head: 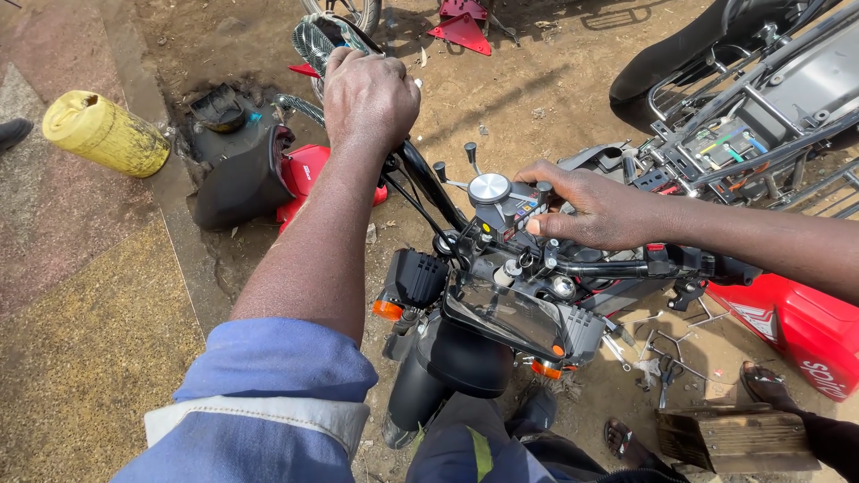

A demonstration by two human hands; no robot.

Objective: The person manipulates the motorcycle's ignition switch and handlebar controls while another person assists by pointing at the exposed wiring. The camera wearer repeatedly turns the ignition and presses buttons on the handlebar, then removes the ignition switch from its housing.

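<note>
Left hand: your left hand (369,94) is wrapped tight around the handlebar grip (315,38) up at eleven o'clock, knuckles high, fingers curled fully over it.
Grip: ribbed, dark rubber with a pale sheen, poking out past your fingers toward the top edge.
Right hand: your right hand (598,211) comes in from three o'clock and lies flat on the handlebar clamp area (523,213), fingers half bent, thumb tip pressed at the small coloured parts there; I can't tell if you're pinching anything.
Round cap: a shiny, flat metal disc (489,188) sits just beside your right fingertips, on their nine o'clock side.
Handlebar: a black, glossy tube (429,183) runs from your left fist down to the centre, thin black cables alongside it.
Headlamp unit: boxy black plastic with a smooth, clear lens (506,313), just below your right hand at six o'clock, orange indicators at either end.
Red tank: glossy red metal (801,326) at four o'clock, under your right forearm.
Yellow jerrycan: dull, scuffed plastic (103,132) lying on its side at nine o'clock, well apart from both hands.
Ground: dry, gritty brown dirt (555,89), with loose tools (667,362) scattered at five o'clock.
Sleeve: soft blue fabric (268,394) bunched on your left arm.
</note>
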